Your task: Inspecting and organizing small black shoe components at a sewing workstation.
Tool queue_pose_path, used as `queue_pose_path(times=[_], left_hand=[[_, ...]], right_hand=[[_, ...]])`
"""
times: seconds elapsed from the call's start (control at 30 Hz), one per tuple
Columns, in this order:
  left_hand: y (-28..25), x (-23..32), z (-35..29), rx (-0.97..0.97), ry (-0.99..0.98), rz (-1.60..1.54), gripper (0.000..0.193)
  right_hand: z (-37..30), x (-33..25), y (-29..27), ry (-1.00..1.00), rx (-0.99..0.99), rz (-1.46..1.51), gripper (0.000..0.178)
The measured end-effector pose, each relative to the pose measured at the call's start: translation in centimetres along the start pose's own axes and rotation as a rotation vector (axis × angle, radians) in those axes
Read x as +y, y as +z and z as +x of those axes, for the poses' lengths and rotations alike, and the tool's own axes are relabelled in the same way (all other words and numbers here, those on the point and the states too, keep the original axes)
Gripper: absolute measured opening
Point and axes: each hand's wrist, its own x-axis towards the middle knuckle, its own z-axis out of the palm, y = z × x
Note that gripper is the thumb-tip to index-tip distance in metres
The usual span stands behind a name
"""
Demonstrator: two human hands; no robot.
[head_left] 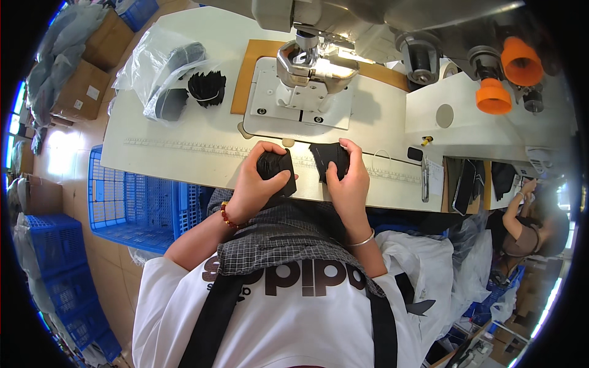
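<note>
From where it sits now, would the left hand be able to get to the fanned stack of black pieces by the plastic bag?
Probably yes, but not right away. The left hand is closed on a black fabric piece at the table's near edge. The bare table top lies between it and the fanned stack, with nothing in the way.

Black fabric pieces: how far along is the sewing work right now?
Done: nothing sewn shows. In hand: the left hand grips one black piece and the right hand another black piece, both at the table's front edge, short of the sewing machine's head. Left: a fanned stack of black pieces waits beside a plastic bag.
</note>
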Motion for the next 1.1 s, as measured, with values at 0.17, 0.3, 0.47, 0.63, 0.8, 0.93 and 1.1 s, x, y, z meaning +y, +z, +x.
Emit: queue_pose_path(times=[0.17,0.3,0.47,0.63,0.8,0.93,1.1], left_hand=[[0.0,0.3,0.2,-0.013,-0.06,-0.13,0.036],[-0.2,0.1,0.1,-0.007,-0.081,-0.243,0.038],[-0.8,-0.7,0.2,-0.025,-0.003,-0.124,0.04],[-1.0,-0.2,-0.4,-0.052,0.138,0.039,0.042],[-1.4,-0.2,-0.5,-0.102,0.132,0.006,0.047],[-1.6,0.5,-0.8,-0.104,0.183,0.133,0.05],[-2.1,0.7,-0.9,-0.178,-0.014,-0.069,0.057]], right_hand=[[0.2,-0.7,-0.2,-0.06,0.026,-0.239,0.05],[0.1,-2.7,-0.6,-0.277,0.122,-0.389,0.044],[-1.2,-5.4,0.1,-0.109,-0.293,0.272,0.041],[-0.9,-5.3,0.6,-0.134,-0.261,0.273,0.042],[-0.9,-4.9,0.6,-0.116,-0.284,0.296,0.038],[-0.9,-4.8,0.6,-0.108,-0.291,0.331,0.036],[-1.1,-5.4,0.7,-0.166,-0.195,0.294,0.032]])
